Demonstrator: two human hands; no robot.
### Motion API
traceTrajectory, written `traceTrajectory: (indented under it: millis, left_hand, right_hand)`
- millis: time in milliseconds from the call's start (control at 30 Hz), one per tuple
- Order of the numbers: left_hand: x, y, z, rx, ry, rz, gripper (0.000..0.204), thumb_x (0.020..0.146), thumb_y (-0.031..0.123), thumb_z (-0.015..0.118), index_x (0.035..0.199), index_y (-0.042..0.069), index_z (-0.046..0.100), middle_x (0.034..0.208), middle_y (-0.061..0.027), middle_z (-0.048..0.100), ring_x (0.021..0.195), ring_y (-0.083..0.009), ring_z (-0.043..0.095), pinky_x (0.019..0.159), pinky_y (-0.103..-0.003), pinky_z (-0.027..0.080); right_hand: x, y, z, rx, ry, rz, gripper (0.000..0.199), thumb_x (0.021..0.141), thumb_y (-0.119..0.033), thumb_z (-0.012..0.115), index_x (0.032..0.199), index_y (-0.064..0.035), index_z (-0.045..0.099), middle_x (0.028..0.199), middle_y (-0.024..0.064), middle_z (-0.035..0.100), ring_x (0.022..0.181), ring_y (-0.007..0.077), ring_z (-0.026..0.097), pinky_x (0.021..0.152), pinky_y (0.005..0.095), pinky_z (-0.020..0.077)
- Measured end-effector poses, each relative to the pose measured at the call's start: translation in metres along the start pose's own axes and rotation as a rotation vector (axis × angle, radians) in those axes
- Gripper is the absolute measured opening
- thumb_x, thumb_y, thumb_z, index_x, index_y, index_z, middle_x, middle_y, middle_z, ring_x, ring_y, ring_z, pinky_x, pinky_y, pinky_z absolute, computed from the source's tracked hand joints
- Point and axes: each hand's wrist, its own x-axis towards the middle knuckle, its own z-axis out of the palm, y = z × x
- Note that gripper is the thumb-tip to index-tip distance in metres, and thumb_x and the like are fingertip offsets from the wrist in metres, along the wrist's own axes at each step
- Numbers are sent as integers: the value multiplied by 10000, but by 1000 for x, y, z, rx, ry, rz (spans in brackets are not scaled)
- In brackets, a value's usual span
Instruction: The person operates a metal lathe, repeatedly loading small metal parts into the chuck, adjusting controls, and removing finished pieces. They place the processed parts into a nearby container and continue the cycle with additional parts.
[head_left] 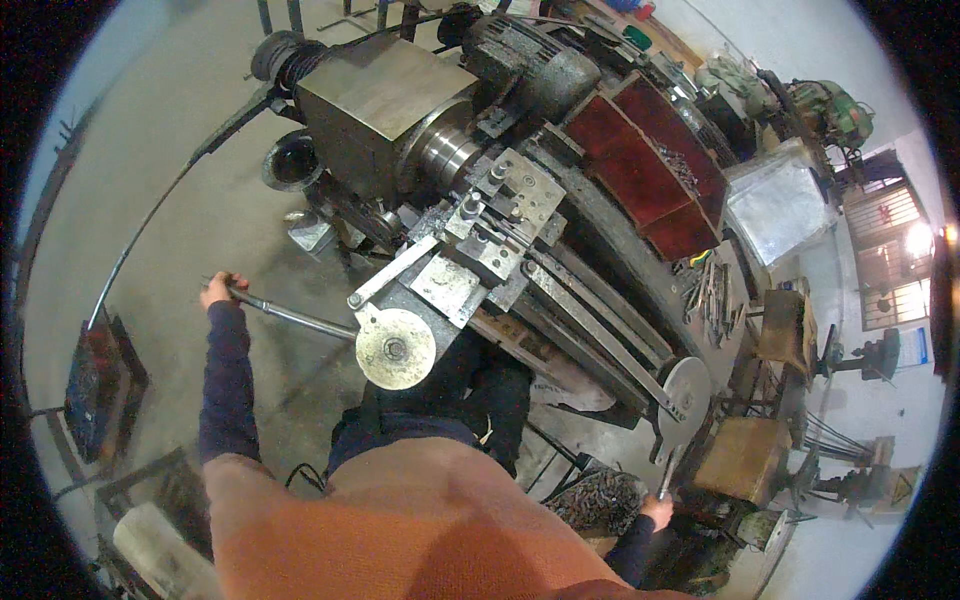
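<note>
Left of the lathe [480, 200], the left hand [218, 291] clenches a long lever [290, 315]. Right hand [657, 510] grasps a handwheel crank [668, 470]; both seem mid-adjustment, calling for steady pull.

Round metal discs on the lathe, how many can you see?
2: one disc at the near front by the lever the left hand grips; one disc at the bed's far end, above the right hand. Others may be hidden.

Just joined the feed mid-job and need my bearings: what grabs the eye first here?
The big grey lathe fills the middle, its boxy headstock at upper centre and a red chip tray behind it. The left hand has its grip on a long steel lever at mid-left. The right hand holds a crank handle under the round handwheel at lower right.
</note>
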Motion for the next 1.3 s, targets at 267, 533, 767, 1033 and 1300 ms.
traceTrajectory:
  millis: [267,533,767,1033,1300]
  left_hand:
    - [-14,1,120,163,-110,-60,121,700,20,508,660,-93,495,589,-167,558,443,-247,565,397,-348,472]
    - [82,-92,191,375,-531,457,144,705,37,542,719,-100,499,581,-158,561,436,-237,568,389,-331,470]
    - [39,-66,190,255,-452,307,168,698,31,560,778,-96,485,591,-167,556,427,-237,560,382,-334,472]
    - [-29,-3,183,365,-366,200,148,702,49,531,636,-79,497,548,-164,546,425,-236,563,391,-340,464]
    - [18,-31,180,559,-487,527,143,701,42,552,646,-74,489,552,-156,546,426,-227,556,395,-336,471]
  right_hand:
    - [88,17,15,-113,-35,46,356,641,-320,623,808,-6,649,868,201,631,815,360,609,724,439,478]
    - [26,-1,10,-49,-80,199,330,661,-292,607,822,-6,642,894,192,633,829,359,606,728,451,472]
    - [-8,-11,3,-8,-146,258,399,656,-277,590,921,18,627,954,223,611,934,362,576,799,421,453]
    - [26,-12,-5,-56,-71,97,328,633,-274,599,860,-44,651,885,202,625,867,355,590,766,435,459]
    - [138,-14,-1,-236,-57,34,327,689,-336,626,878,-70,655,895,149,642,842,318,618,749,423,471]
